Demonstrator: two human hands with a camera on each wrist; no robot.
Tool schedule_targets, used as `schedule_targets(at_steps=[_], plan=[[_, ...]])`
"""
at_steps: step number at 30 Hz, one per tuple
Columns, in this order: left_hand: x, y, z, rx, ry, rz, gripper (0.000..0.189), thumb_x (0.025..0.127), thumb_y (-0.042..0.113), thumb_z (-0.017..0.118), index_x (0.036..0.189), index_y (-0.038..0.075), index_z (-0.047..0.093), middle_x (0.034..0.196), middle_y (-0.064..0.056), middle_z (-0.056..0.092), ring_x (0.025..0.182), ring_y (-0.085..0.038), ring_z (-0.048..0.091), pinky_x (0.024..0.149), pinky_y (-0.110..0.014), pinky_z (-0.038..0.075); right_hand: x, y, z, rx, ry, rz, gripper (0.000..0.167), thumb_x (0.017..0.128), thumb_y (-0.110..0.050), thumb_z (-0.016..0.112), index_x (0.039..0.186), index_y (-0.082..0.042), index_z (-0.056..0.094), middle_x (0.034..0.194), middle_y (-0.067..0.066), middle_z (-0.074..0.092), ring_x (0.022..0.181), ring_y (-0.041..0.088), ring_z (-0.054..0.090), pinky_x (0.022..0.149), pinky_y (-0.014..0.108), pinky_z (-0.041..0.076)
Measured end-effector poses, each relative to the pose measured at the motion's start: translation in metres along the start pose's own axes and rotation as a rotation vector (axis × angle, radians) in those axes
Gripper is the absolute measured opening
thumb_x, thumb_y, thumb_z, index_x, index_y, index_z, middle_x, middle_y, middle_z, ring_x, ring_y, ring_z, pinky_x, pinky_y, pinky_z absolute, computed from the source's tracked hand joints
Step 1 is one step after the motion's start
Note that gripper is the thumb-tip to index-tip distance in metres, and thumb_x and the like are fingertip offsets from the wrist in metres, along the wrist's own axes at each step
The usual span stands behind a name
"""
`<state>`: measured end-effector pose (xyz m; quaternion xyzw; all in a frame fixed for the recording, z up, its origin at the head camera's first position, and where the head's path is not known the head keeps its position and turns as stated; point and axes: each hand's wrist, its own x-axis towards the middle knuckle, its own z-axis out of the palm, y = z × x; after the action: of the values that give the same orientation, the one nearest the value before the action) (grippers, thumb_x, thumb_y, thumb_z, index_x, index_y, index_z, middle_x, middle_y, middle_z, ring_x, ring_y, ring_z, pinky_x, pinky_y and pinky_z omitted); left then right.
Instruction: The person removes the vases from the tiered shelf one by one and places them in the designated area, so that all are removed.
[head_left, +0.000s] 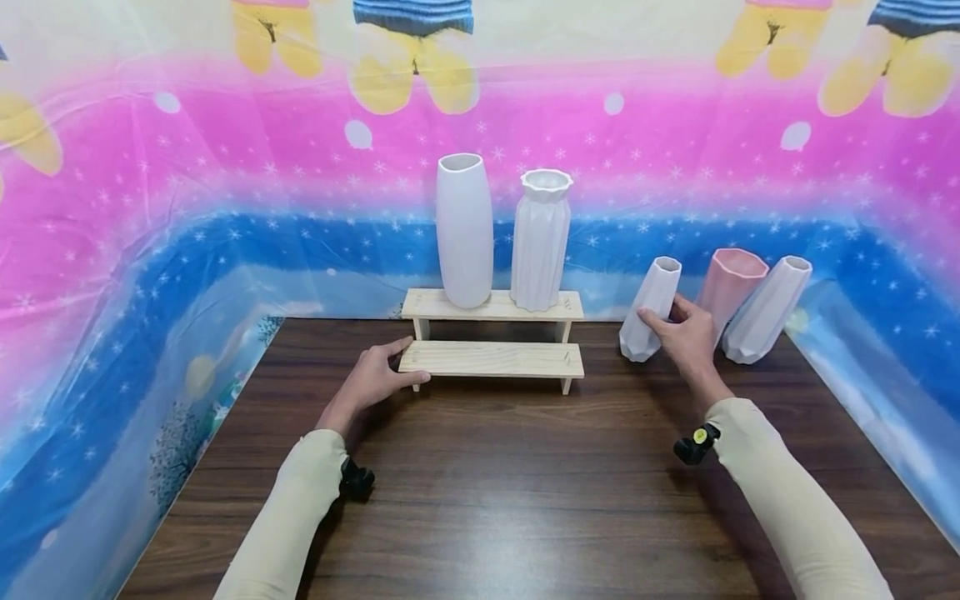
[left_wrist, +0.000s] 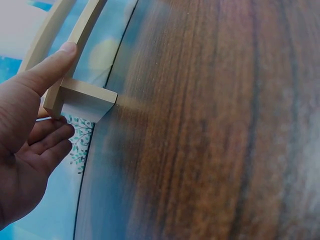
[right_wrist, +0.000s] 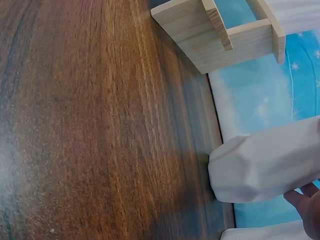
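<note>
A light wooden two-step stand (head_left: 491, 359) is on the dark table. My left hand (head_left: 372, 377) holds the left end of its lower step, thumb (left_wrist: 52, 67) along the front edge and fingers at the end. My right hand (head_left: 687, 335) grips a slim white faceted vase (head_left: 651, 312) from its right side, thumb toward me; in the right wrist view only its fingertips (right_wrist: 300, 197) show at the vase. Right beside that hand are a pink vase (head_left: 731, 287) and another slim white vase (head_left: 768, 312).
A tall smooth white vase (head_left: 465, 233) and a ribbed white vase with a wavy rim (head_left: 540, 242) stand on the upper step. Behind the brown table (head_left: 510, 483) hangs a printed pink and blue cloth (head_left: 300, 167), which also runs down both sides.
</note>
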<state>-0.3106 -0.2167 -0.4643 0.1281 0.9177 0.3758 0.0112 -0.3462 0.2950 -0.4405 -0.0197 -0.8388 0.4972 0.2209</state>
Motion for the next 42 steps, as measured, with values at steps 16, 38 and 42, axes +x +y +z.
schedule_targets(at_steps=[16, 38, 42], plan=[[-0.001, -0.001, 0.0, -0.009, -0.004, -0.016, 0.092, 0.087, 0.047, 0.081, 0.157, 0.004, 0.04, 0.062, -0.006, 0.054, 0.046, -0.014, 0.037, 0.064, -0.035, 0.044, 0.003, 0.001, -0.004, 0.001, -0.047, 0.033, 0.079, 0.085, -0.051, 0.081, 0.146, -0.006, 0.057, 0.138, 0.02, 0.062, 0.124, 0.036, 0.062, 0.097, 0.053, 0.052], [-0.002, 0.0, 0.001, 0.006, 0.0, -0.012, 0.092, 0.088, 0.049, 0.08, 0.157, 0.003, 0.04, 0.084, -0.013, 0.063, 0.049, -0.015, 0.036, 0.068, -0.036, 0.044, -0.025, -0.022, -0.031, -0.048, -0.092, 0.091, 0.092, 0.083, -0.061, 0.078, 0.154, -0.01, 0.048, 0.148, 0.016, 0.056, 0.132, 0.033, 0.057, 0.1, 0.051, 0.05], [-0.002, 0.0, 0.0, 0.005, -0.003, -0.006, 0.092, 0.088, 0.049, 0.079, 0.157, 0.003, 0.04, 0.083, -0.012, 0.062, 0.049, -0.014, 0.034, 0.066, -0.036, 0.043, -0.033, -0.034, -0.038, -0.042, -0.103, 0.072, 0.09, 0.084, -0.061, 0.077, 0.153, -0.011, 0.049, 0.15, 0.014, 0.054, 0.134, 0.034, 0.055, 0.101, 0.052, 0.05]])
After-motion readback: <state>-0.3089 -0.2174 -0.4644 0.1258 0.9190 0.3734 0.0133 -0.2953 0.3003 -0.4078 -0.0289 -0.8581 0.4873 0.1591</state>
